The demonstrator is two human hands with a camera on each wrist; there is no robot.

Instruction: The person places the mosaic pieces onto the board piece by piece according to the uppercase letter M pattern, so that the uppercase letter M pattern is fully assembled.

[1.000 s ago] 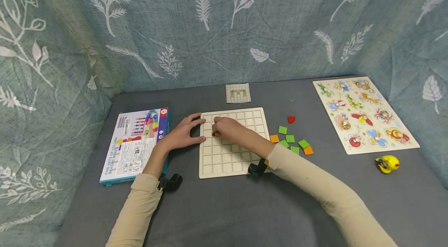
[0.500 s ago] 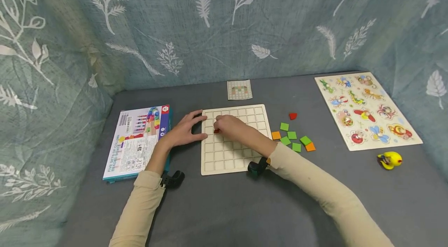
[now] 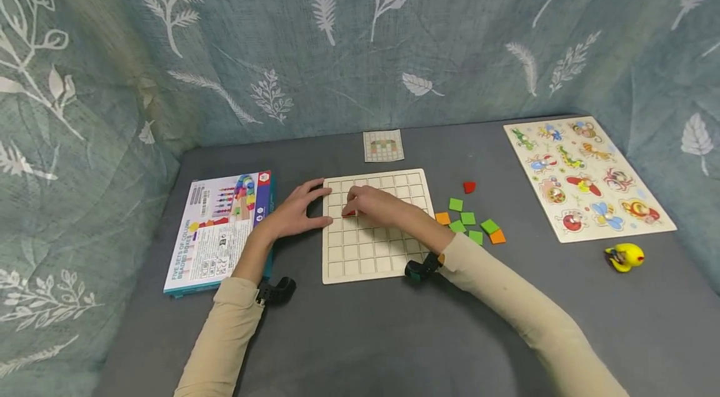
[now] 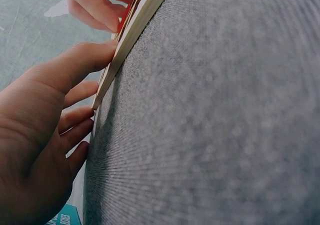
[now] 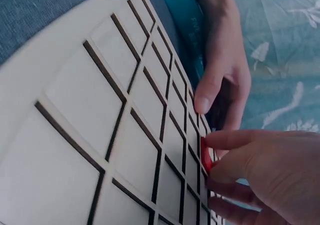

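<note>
Grey table (image 3: 360,334) | left hand (image 3: 291,212) spread | right hand (image 3: 375,204) pinching red piece (image 5: 206,156) — right-wrist view clear, head view uncertain

Grey table (image 3: 360,334) bears: grid board (image 3: 365,244), centre; box (image 3: 216,234), nine o'clock; card (image 3: 384,145), twelve; tiles (image 3: 467,218), red piece (image 3: 469,187) and puzzle (image 3: 587,179), toward three; yellow toy (image 3: 627,256), just past three.

Head view: your left arm (image 3: 218,331) enters at lower left, running up to your left hand (image 3: 291,216), left of centre, thumb spread from the fingers. Your right arm (image 3: 520,303) slants in from lower right; your right hand (image 3: 375,204) sits near centre, thumb and fingertips pinched. Left-wrist view: your left hand occupies the lower left, thumb extended.
</note>
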